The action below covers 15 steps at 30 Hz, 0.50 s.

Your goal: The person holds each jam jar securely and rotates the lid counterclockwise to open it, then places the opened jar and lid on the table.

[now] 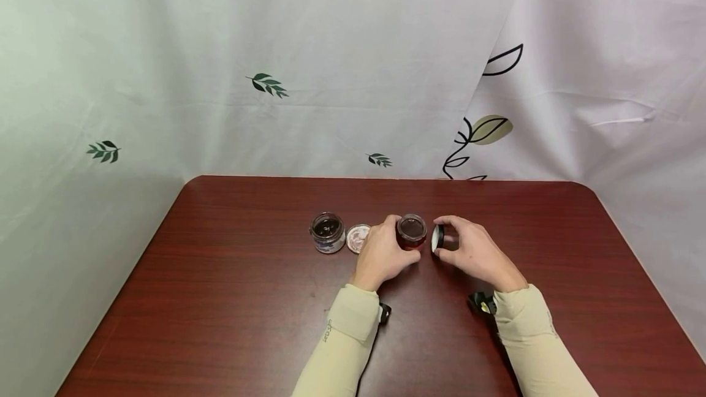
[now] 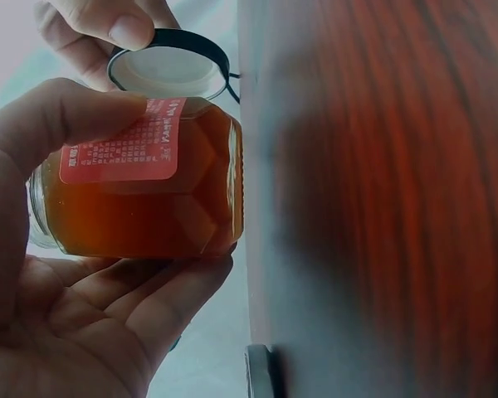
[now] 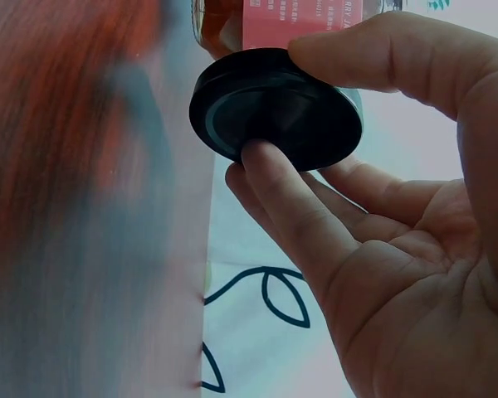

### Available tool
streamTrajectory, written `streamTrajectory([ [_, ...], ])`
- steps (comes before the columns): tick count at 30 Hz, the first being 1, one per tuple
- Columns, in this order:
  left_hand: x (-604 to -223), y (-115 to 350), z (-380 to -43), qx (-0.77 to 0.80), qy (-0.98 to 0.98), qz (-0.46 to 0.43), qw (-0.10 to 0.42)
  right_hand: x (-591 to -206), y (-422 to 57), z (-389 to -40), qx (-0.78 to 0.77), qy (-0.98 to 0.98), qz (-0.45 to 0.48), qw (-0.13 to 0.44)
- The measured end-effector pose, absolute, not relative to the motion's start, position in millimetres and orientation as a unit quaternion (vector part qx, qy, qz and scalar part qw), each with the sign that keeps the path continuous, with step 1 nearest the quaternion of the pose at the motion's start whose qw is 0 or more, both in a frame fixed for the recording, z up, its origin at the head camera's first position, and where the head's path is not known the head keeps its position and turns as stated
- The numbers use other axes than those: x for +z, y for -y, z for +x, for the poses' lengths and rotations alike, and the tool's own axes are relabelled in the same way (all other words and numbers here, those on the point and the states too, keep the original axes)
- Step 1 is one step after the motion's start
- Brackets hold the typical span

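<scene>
My left hand (image 1: 382, 257) grips an open glass jar (image 1: 412, 230) of amber-red jam, thumb on its pink label (image 2: 124, 153) and fingers round the far side. The jar stands upright, its base right at the tabletop in the left wrist view. Just right of it, my right hand (image 1: 473, 249) pinches a black jar lid (image 3: 274, 108) by its rim between thumb and fingers. The lid is tipped on edge, its whitish inside (image 2: 170, 73) facing the jar. A second open jar (image 1: 328, 234) with dark contents sits to the left, with a pale patterned lid (image 1: 357, 238) beside it, partly behind my left hand.
Everything is near the far side of a reddish-brown wooden table (image 1: 248, 311). A white curtain (image 1: 342, 48) with leaf prints hangs behind the table's back edge and along both sides. Black wrist devices (image 1: 483, 303) are strapped by both cuffs.
</scene>
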<state>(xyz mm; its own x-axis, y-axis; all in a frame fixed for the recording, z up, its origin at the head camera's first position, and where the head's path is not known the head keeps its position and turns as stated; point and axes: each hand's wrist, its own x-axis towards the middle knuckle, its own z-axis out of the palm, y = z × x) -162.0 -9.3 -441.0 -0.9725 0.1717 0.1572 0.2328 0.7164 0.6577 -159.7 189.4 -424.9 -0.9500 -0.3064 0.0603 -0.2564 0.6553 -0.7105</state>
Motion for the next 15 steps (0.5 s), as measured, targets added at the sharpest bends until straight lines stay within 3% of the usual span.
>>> streamTrajectory([
  [15,-441.7,9.8,-161.6,-0.359,0.927,-0.104,0.031,-428.7,-187.5,-160.4,-0.395,-0.904,-0.15,0.058],
])
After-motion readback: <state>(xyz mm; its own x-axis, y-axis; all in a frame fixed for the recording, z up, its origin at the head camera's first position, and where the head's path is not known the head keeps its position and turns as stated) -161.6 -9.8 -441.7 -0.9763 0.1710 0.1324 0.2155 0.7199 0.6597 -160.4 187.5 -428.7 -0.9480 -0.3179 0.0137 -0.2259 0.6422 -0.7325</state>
